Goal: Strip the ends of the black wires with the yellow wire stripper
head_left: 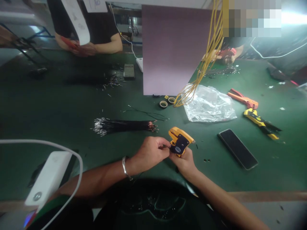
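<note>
In my right hand [184,161] is a yellow and black wire stripper [180,142], its head tilted up and to the right. My left hand [151,155] pinches a thin black wire right at the tool's jaws; most of that wire is hidden by the fingers. Just beyond my hands lies a bundle of black wires [122,125], with silvery ends on the left and coppery ends on the right. A few loose black wires [146,112] rest behind the bundle.
Clear plastic bag [208,103], two tape rolls [163,104], hanging yellow wires [201,75], orange pliers [243,99], a yellow-black hand tool [260,123] and a phone [237,148] lie beyond and right. A white power strip [49,177] stands left. A purple board [172,48] rises between two people opposite.
</note>
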Demonstrator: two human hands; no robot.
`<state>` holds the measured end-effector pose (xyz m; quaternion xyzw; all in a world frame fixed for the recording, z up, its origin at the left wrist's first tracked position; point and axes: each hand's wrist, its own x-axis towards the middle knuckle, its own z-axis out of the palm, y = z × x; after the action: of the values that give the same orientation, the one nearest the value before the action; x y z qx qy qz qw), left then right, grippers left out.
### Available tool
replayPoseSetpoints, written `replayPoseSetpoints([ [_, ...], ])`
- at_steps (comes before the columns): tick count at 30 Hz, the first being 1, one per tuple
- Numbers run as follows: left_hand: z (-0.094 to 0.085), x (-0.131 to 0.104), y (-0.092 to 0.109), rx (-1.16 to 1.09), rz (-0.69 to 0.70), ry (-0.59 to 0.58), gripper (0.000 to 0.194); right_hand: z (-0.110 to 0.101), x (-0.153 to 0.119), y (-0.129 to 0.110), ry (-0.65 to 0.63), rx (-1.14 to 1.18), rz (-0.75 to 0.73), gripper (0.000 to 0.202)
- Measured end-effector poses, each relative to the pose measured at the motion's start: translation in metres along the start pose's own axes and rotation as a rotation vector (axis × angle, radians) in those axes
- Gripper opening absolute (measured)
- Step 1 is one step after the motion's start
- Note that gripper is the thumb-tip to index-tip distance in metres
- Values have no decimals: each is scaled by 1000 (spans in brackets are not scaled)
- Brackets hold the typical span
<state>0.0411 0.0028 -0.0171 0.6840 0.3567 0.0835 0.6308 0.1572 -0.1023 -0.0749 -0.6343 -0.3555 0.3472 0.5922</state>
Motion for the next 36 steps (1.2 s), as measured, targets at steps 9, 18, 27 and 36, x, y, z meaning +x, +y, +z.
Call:
replayPoseSetpoints([
  [9, 0, 1, -5, 13, 50, -16, 23, 2, -1, 7, 28, 32, 45, 10],
  [18, -2, 1, -7, 55, 95, -27, 23, 6, 1, 5, 83, -18, 10, 11],
  [27, -4, 3, -9, 73, 113, -24, 22, 7, 4, 4, 75, -17, -18, 9],
  [36, -8, 3, -8, 106, 148, -2, 20, 15, 7, 8, 99, -9, -23, 14],
])
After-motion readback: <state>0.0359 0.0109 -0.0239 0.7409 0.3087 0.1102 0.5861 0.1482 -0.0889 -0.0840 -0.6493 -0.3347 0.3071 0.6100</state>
